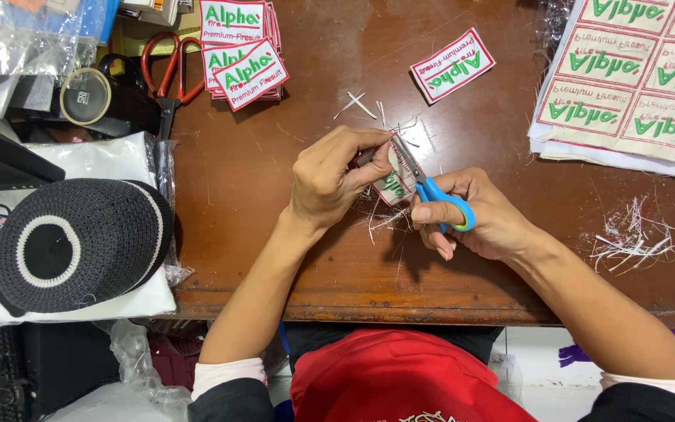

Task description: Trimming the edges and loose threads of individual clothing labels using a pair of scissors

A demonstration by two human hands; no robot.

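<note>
The left hand [328, 181] is closed around a small embroidered patch [394, 184], pinching it between thumb and fingers above the middle of the brown wooden counter [275, 195]. The right hand [474, 219] holds a pair of blue-handled scissors [431, 190], fingers through the loops in a tight grip, with the blades laid along the patch's upper edge; how far the blades are parted cannot be told. Below the patch, loose white threads [384, 223] lie on the counter.

Far and to the right of the hands, a single finished patch [452, 65] lies alone. Far left of it sits a stack of patches [240, 55], and just left of that stack a pair of red-handled scissors [167, 74]. At the far right, an uncut sheet of patches [634, 78] covers the corner, with a heap of thread trimmings [634, 234] nearer. On the left, a black knitted cap with a white ring [80, 242] rests on white folded cloth [111, 301].
</note>
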